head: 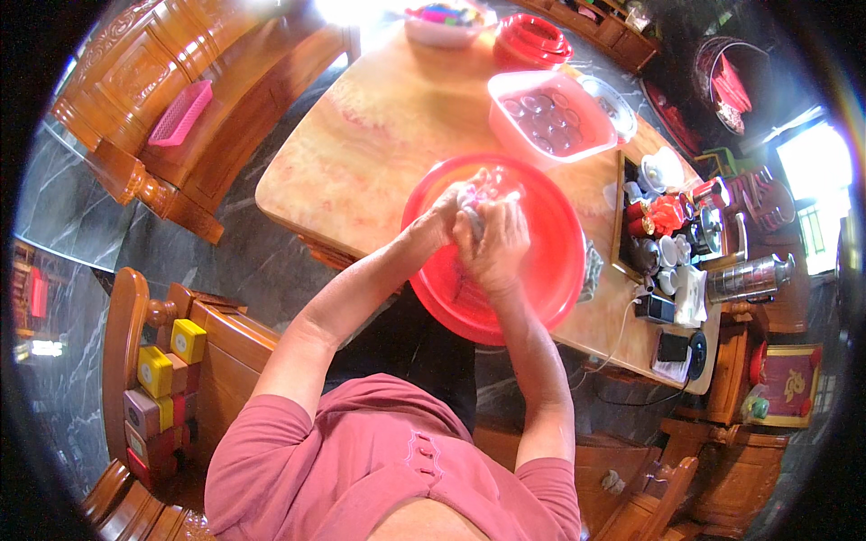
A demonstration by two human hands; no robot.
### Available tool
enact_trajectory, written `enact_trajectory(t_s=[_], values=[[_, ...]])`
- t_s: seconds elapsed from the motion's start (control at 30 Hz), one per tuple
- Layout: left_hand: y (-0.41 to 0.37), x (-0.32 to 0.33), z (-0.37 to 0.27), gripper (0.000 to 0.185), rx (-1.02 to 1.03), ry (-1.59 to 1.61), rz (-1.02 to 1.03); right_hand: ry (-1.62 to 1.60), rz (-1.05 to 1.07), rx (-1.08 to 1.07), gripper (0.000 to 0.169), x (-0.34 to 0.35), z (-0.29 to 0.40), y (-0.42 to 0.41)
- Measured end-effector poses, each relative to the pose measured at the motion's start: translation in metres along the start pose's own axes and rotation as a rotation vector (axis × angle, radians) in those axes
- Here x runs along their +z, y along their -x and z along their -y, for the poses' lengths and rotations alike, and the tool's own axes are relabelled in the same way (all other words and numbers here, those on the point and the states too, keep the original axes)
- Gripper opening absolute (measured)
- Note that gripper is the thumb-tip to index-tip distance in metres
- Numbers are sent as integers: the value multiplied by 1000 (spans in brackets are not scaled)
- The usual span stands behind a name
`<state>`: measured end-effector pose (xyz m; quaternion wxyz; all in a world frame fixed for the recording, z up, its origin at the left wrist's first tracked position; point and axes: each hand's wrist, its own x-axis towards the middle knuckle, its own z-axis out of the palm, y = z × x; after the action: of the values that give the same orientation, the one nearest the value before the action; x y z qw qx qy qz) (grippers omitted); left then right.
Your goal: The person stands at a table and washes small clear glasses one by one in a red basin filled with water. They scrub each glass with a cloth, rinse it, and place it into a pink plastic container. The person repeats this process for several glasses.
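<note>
Both my hands are together over a large red plastic basin (548, 270) at the near edge of the marbled table. My left hand (448, 211) and my right hand (497, 237) grip a wet, light-coloured cloth (473, 215) between them. Something clear and shiny, perhaps a glass (504, 184), shows at my fingertips; glare blurs its outline. Just beyond the basin stands a pink plastic tub (599, 145) holding several clear round glasses (544, 122) in liquid.
Red nested bowls (531, 44) and a pale tub of colourful things (450, 30) stand at the far side. A tea tray (619, 230) with cups, a teapot and a red flower is at the right, by a metal thermos (747, 278). A striped cloth (590, 270) lies beside the basin.
</note>
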<state>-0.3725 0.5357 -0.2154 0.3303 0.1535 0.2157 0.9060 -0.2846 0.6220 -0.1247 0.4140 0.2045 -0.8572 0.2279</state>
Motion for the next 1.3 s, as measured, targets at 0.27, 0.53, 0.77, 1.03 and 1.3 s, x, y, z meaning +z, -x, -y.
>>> enact_trajectory(t_s=[0.27,0.53,0.77,1.03,1.3], values=[[-1,15,-1,34,-61,-76,-172,82,-171,165,19,1,-35,3],[6,28,-10,20,-5,-240,-293,0,-157,387,28,7,-43,7],[14,59,-27,28,215,-159,-501,70,529,543,36,20,-67,30],[10,37,-24,26,260,-173,-581,-49,893,402,45,-8,-18,9],[4,31,-23,26,196,-119,-496,-88,1249,147,35,25,-46,47]])
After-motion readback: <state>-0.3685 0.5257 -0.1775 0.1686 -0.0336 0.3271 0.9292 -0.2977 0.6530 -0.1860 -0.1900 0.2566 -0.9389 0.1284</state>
